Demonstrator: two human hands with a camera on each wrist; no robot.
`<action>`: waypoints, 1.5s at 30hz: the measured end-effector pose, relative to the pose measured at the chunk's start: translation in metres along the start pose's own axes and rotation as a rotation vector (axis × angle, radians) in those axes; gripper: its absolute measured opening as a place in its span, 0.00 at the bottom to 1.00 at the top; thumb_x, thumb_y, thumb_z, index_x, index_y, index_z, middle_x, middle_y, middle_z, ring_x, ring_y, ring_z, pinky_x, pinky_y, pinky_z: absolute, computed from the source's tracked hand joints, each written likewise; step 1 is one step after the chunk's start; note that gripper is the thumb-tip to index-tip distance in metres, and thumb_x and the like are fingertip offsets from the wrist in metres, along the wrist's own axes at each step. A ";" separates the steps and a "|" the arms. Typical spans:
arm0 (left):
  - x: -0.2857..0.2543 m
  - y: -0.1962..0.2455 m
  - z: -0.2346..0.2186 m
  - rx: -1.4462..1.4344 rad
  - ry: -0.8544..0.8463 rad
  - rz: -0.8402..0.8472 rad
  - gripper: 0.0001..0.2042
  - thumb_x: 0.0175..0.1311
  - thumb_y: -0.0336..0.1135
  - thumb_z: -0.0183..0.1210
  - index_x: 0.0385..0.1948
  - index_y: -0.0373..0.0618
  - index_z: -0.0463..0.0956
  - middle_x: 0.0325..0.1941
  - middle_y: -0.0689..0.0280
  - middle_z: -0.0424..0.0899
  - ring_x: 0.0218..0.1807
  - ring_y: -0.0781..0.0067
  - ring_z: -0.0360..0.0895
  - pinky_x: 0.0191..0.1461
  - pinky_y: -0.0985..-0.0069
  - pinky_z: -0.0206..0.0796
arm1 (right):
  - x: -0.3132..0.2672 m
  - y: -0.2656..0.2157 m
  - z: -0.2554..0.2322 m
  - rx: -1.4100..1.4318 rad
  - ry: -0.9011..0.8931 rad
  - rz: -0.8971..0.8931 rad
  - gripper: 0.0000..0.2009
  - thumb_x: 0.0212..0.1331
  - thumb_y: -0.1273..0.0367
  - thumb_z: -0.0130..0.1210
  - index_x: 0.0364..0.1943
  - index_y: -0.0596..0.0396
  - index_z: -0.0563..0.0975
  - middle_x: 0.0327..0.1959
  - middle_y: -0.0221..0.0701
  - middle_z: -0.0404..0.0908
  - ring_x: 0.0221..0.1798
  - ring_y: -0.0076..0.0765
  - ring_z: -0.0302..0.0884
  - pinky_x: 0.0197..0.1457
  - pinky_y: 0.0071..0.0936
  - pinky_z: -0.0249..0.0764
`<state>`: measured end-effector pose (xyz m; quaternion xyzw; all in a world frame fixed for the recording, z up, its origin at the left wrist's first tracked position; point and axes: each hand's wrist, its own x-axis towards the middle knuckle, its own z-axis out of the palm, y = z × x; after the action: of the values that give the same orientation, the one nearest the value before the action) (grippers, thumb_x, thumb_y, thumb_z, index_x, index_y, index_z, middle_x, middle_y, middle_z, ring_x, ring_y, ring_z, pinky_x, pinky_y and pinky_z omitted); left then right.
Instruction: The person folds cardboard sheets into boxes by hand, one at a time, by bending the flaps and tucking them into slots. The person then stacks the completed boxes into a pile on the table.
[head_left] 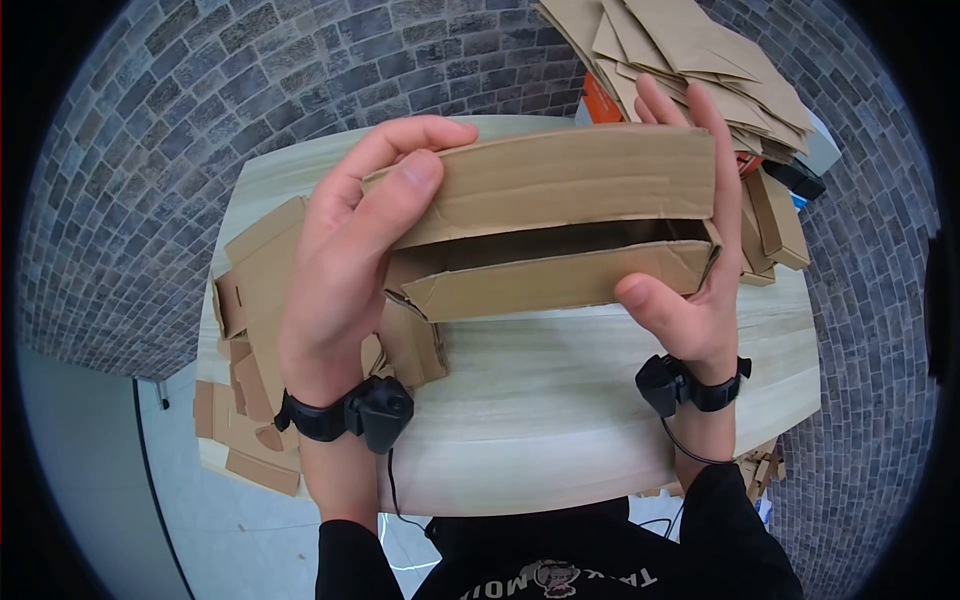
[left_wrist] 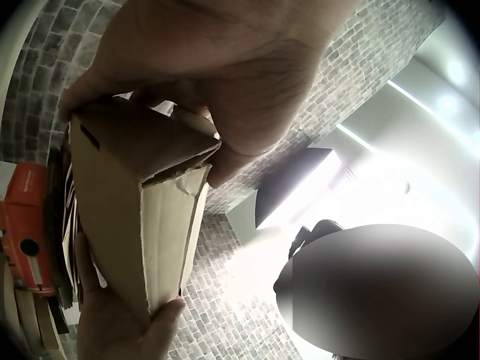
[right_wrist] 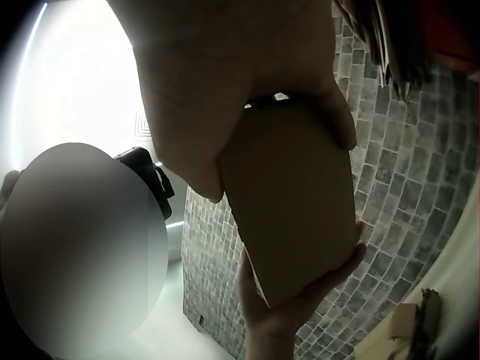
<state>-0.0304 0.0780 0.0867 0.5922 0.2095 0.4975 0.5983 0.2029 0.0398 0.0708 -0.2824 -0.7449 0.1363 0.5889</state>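
Both hands hold a brown cardboard box [head_left: 560, 185] up over the table, with a long dark gap between its lid and its front wall. At the left end, my left hand [head_left: 345, 230] grips it, thumb on the lid and fingers around the far edge. My right hand [head_left: 705, 300] holds the opposite end, its thumb against the front wall and its longer fingers stretched up beside the end. The left wrist view shows an end panel of the box [left_wrist: 112, 202] with a small slot. Seen from the right wrist, a broad plain side of the box [right_wrist: 296, 202] lies between the two hands.
Flattened cardboard pieces [head_left: 265, 310] lie on the left of the pale table [head_left: 560, 420]. At the back right, a stack of flat cardboard [head_left: 690, 50] rests over an orange box [head_left: 600, 100]. Narrow cardboard boxes [head_left: 775, 225] sit at the right edge. A brick-patterned wall [head_left: 400, 60] stands behind.
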 end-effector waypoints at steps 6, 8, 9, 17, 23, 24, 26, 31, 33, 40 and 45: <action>0.002 -0.002 0.015 0.046 0.154 0.010 0.23 0.72 0.50 0.40 0.51 0.37 0.70 0.60 0.55 0.73 0.57 0.66 0.73 0.62 0.71 0.63 | -0.002 0.000 0.005 0.016 0.018 0.028 0.53 0.46 0.50 0.65 0.71 0.60 0.46 0.70 0.55 0.52 0.73 0.54 0.51 0.72 0.46 0.53; 0.002 -0.002 0.018 0.043 0.238 0.026 0.24 0.73 0.51 0.38 0.51 0.37 0.70 0.60 0.54 0.73 0.58 0.65 0.73 0.62 0.71 0.63 | -0.003 -0.002 0.007 -0.070 -0.030 0.002 0.51 0.48 0.52 0.63 0.71 0.61 0.46 0.70 0.55 0.52 0.73 0.53 0.52 0.72 0.45 0.53; 0.003 -0.003 0.019 -0.092 0.289 0.023 0.26 0.73 0.53 0.37 0.50 0.37 0.71 0.55 0.56 0.75 0.55 0.69 0.73 0.60 0.74 0.63 | -0.003 -0.002 0.006 -0.070 -0.028 0.002 0.51 0.48 0.52 0.63 0.71 0.61 0.46 0.70 0.55 0.52 0.73 0.53 0.52 0.72 0.45 0.53; 0.000 0.001 0.025 -0.344 0.307 0.183 0.33 0.71 0.61 0.31 0.58 0.35 0.65 0.58 0.54 0.74 0.60 0.66 0.70 0.65 0.73 0.59 | -0.006 -0.008 0.008 -0.004 0.019 0.140 0.55 0.48 0.54 0.64 0.71 0.58 0.37 0.70 0.51 0.51 0.71 0.48 0.55 0.70 0.41 0.57; 0.001 -0.002 0.014 0.443 0.030 0.403 0.48 0.57 0.66 0.53 0.69 0.37 0.45 0.72 0.45 0.53 0.73 0.55 0.54 0.74 0.61 0.47 | -0.004 -0.013 0.003 0.030 0.080 0.161 0.59 0.45 0.50 0.67 0.72 0.53 0.34 0.68 0.45 0.54 0.68 0.43 0.59 0.68 0.39 0.60; 0.000 -0.003 0.022 0.300 0.068 0.365 0.51 0.52 0.59 0.63 0.70 0.39 0.43 0.73 0.46 0.51 0.73 0.56 0.53 0.74 0.62 0.46 | -0.003 -0.013 0.002 0.030 0.080 0.158 0.59 0.45 0.50 0.67 0.72 0.53 0.34 0.68 0.45 0.54 0.68 0.43 0.59 0.68 0.39 0.60; 0.000 -0.006 0.031 0.304 0.091 0.389 0.50 0.52 0.56 0.63 0.70 0.38 0.42 0.73 0.46 0.51 0.72 0.56 0.54 0.73 0.62 0.47 | -0.003 -0.014 0.000 0.059 0.113 0.204 0.63 0.41 0.47 0.69 0.72 0.53 0.34 0.67 0.43 0.56 0.67 0.42 0.60 0.68 0.39 0.61; 0.000 -0.006 0.038 0.243 0.139 0.419 0.50 0.52 0.52 0.63 0.70 0.37 0.41 0.73 0.48 0.51 0.72 0.55 0.54 0.72 0.63 0.50 | -0.005 -0.010 -0.009 0.038 0.121 0.146 0.67 0.35 0.49 0.73 0.72 0.51 0.32 0.68 0.47 0.56 0.68 0.44 0.59 0.68 0.39 0.61; 0.002 -0.009 0.037 0.235 0.161 0.471 0.51 0.49 0.55 0.64 0.70 0.36 0.44 0.74 0.48 0.50 0.72 0.55 0.54 0.72 0.63 0.51 | -0.003 -0.007 -0.014 0.012 0.114 0.068 0.68 0.34 0.51 0.75 0.72 0.50 0.31 0.68 0.49 0.55 0.69 0.45 0.59 0.68 0.39 0.61; -0.001 -0.012 0.026 0.218 -0.093 0.510 0.45 0.50 0.35 0.63 0.67 0.27 0.45 0.76 0.51 0.42 0.66 0.69 0.62 0.65 0.72 0.59 | 0.002 -0.010 -0.023 -0.128 0.037 -0.043 0.70 0.32 0.61 0.77 0.70 0.46 0.25 0.70 0.54 0.53 0.70 0.49 0.57 0.70 0.41 0.59; 0.001 -0.014 0.025 0.335 -0.110 0.581 0.48 0.49 0.38 0.67 0.68 0.28 0.44 0.76 0.51 0.38 0.65 0.68 0.62 0.64 0.74 0.59 | 0.001 -0.014 -0.026 -0.228 0.026 -0.030 0.69 0.34 0.65 0.75 0.70 0.45 0.25 0.69 0.54 0.54 0.69 0.47 0.60 0.70 0.42 0.60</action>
<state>-0.0040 0.0687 0.0796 0.7432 0.0782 0.5732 0.3362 0.2240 0.0260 0.0862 -0.3380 -0.7519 0.0381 0.5647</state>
